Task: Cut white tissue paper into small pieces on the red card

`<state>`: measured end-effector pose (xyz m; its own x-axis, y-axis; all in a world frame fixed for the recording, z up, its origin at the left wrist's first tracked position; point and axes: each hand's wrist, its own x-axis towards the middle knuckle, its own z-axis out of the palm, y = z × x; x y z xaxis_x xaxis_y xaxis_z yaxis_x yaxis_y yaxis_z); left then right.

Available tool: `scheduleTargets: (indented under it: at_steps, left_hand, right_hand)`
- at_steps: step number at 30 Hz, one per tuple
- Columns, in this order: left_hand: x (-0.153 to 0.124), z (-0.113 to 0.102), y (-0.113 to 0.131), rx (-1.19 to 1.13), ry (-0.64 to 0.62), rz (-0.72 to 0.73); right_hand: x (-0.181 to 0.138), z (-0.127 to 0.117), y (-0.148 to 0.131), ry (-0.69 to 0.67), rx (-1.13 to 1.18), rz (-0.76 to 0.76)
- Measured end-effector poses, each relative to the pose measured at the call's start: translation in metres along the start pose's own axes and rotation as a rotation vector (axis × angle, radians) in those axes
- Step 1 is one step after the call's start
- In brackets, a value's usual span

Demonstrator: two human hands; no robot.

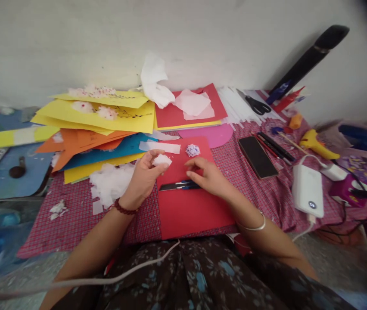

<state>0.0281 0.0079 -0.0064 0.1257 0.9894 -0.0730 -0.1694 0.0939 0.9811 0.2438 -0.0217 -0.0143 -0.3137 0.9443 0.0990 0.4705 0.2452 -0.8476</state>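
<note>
My left hand [146,172] pinches a small piece of white tissue paper [162,160] between thumb and fingers. My right hand [207,174] is just right of it, fingers loosely curved and thumb apart, with nothing visible in them. Below both hands lies a sheet of red paper [193,215]. A dark, slim tool with blue parts [173,186] rests across the red paper, its right end hidden by my right hand. Beyond my fingers sits a fluffy purple-and-white paper ball [192,150]. Beside my left wrist is a heap of white tissue pieces [110,183].
Coloured papers with blossom decorations [106,114] are stacked at the back left. Scissors [257,105], a phone [257,157], pens [276,147], a yellow glue gun [319,144] and a white power bank [308,189] lie to the right. A white cable [122,280] crosses my lap.
</note>
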Motion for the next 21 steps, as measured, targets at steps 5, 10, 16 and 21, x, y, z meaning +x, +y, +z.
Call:
scheduleTargets:
  at_steps: [5,10,16,21]
  left_hand:
    - [-0.019,0.01,-0.008,0.347,-0.157,0.21]
    - [-0.024,0.016,-0.012,0.545,-0.206,0.242]
    - [-0.012,0.01,-0.005,0.373,-0.313,0.06]
    - [-0.005,0.002,-0.009,0.081,-0.274,-0.109]
  right_hand:
    - [0.002,0.014,-0.008,-0.034,0.553,0.103]
    - [0.002,0.021,-0.009,-0.028,0.62,0.118]
    - [0.001,0.014,-0.009,0.034,0.425,0.106]
    - [0.002,0.013,-0.009,0.043,0.409,0.098]
